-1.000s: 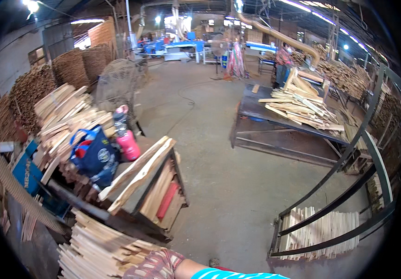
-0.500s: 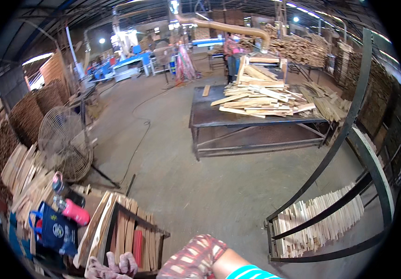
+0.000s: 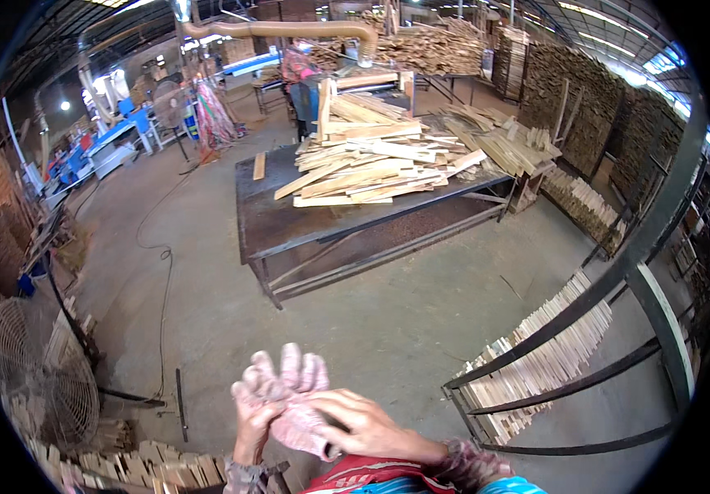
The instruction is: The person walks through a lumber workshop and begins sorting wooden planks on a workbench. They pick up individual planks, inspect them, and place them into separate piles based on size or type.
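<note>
A pinkish-white knitted work glove is held up in front of me at the lower middle, its fingers spread and pointing away. My left hand grips its left side, the bare thumb pressed against it; the glove's fabric hides most of the other fingers. From the right, my bare right hand reaches across with bent fingers closed on the glove near its loose cuff. Patterned sleeves cover both of my forearms.
Ahead stands a dark metal table piled with wooden strips. At right, a metal rack frame rises beside a row of upright wood strips. A caged fan and more wood strips are at lower left. A cable crosses the floor.
My view has swung to the right. Both hands have come together at the lower middle, now on the glove. The bag and bottles at left are out of view.
</note>
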The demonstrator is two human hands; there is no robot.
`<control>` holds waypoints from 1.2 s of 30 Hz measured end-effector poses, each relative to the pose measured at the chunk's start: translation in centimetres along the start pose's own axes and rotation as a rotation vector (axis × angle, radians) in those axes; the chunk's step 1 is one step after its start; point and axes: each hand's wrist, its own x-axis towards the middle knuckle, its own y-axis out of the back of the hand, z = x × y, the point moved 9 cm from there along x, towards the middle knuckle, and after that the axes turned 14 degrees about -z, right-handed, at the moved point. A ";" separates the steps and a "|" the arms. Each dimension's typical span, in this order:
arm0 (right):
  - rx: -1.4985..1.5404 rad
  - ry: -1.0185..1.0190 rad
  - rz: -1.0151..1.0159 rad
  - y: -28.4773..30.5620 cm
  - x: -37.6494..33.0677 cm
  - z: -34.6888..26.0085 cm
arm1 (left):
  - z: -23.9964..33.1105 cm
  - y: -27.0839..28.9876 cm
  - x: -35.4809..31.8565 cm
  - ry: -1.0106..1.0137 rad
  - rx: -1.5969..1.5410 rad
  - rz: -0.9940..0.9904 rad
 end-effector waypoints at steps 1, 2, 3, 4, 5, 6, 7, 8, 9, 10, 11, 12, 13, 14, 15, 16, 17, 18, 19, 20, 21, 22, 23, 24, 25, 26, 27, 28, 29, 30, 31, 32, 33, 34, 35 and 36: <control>0.010 -0.068 0.027 1.8 -0.4 2.2 | -1.4 -1.0 3.1 0.023 0.001 -0.076; 0.010 -0.136 0.062 3.7 -0.7 4.4 | -2.9 -2.2 6.2 0.061 0.016 -0.139; -0.013 -0.171 0.086 5.4 -0.5 5.8 | -4.2 -3.3 9.0 0.102 0.035 -0.202; -0.036 -0.204 0.106 7.1 -0.1 7.2 | -5.6 -4.2 11.5 0.160 0.071 -0.238; -0.044 -0.237 0.120 8.4 0.1 8.8 | -6.9 -5.0 13.7 0.151 0.121 -0.284; 0.002 -0.263 0.123 9.5 0.5 11.1 | -8.3 -5.7 15.8 0.180 0.098 -0.279; 0.050 -0.290 0.124 10.7 1.3 13.8 | -9.4 -6.7 18.3 0.209 0.075 -0.272; 0.099 -0.318 0.127 12.3 2.1 16.4 | -10.4 -8.0 21.0 0.241 0.052 -0.267; 0.136 -0.293 0.177 14.3 3.2 18.6 | -11.7 -8.7 23.7 0.247 -0.011 -0.238; 0.181 -0.257 0.300 16.7 3.4 20.9 | -13.0 -9.8 26.6 0.254 -0.044 -0.214; 0.289 -0.232 0.382 18.4 3.8 24.2 | -13.4 -10.7 29.3 0.236 -0.030 -0.206; 0.382 -0.211 0.454 20.3 4.3 27.3 | -13.8 -11.5 32.0 0.210 -0.030 -0.195; 0.500 -0.241 0.472 22.1 5.4 29.0 | -14.0 -11.1 34.2 0.235 -0.046 -0.192; 0.640 -0.285 0.491 24.2 6.4 31.1 | -14.7 -11.1 36.4 0.281 -0.054 -0.178; 0.740 -0.212 0.583 27.0 7.4 32.3 | -14.5 -12.3 39.3 0.203 -0.081 -0.195; 0.763 -0.227 0.630 28.9 7.8 34.0 | -16.0 -12.2 41.4 0.213 -0.148 -0.140; 0.786 -0.208 0.637 30.6 8.5 35.4 | -17.0 -12.5 43.5 0.201 -0.148 -0.135; 0.807 -0.190 0.642 32.1 9.2 36.8 | -17.9 -12.6 45.5 0.189 -0.148 -0.131; 0.792 -0.195 0.659 33.4 10.0 38.3 | -18.9 -12.3 47.4 0.204 -0.170 -0.122; 0.776 -0.205 0.678 34.6 10.6 39.9 | -20.2 -12.0 49.4 0.223 -0.194 -0.114; 0.758 -0.215 0.697 35.8 11.2 41.5 | -21.2 -11.7 51.2 0.242 -0.219 -0.106; 0.774 -0.256 0.742 37.0 11.7 43.2 | -22.0 -11.2 53.1 0.266 -0.274 -0.097; 0.784 -0.292 0.789 38.5 12.2 44.9 | -22.7 -10.7 55.3 0.285 -0.330 -0.093; 0.792 -0.328 0.836 40.0 12.8 46.6 | -23.4 -10.6 57.6 0.305 -0.387 -0.090; 0.788 -0.303 0.888 41.8 13.7 48.2 | -23.6 -9.9 60.0 0.243 -0.410 -0.024; 0.838 -0.260 0.942 43.7 14.8 50.0 | -23.8 -9.5 62.5 0.232 -0.452 -0.052; 0.843 -0.262 0.958 45.5 16.1 51.2 | -24.1 -8.0 64.7 0.246 -0.293 -0.025; 0.848 -0.263 0.974 47.1 17.5 52.4 | -24.7 -6.0 66.5 0.257 -0.134 0.004; 0.843 -0.254 0.974 48.8 19.3 53.7 | -26.5 -4.2 68.9 0.248 0.027 -0.056; 0.835 -0.259 0.987 50.2 20.3 55.4 | -27.7 -4.0 71.1 0.252 0.173 -0.153; 0.823 -0.263 0.998 51.7 21.2 57.2 | -27.1 -5.7 73.2 0.126 0.399 -0.280; 0.744 -0.273 0.985 53.3 22.1 58.7 | -26.0 -8.0 75.0 -0.013 0.630 -0.402; 0.673 -0.285 0.972 54.5 22.6 60.2 | -25.7 -10.0 76.4 0.059 0.652 -0.464; 0.608 -0.295 0.954 55.5 23.6 61.2 | -25.5 -12.0 77.7 0.131 0.679 -0.521; 0.536 -0.372 0.966 56.2 25.1 60.8 | -26.8 -12.3 78.8 0.134 0.743 -0.584; 0.569 -0.380 0.925 56.2 26.8 61.7 | -26.3 -13.9 79.7 0.070 0.940 -0.684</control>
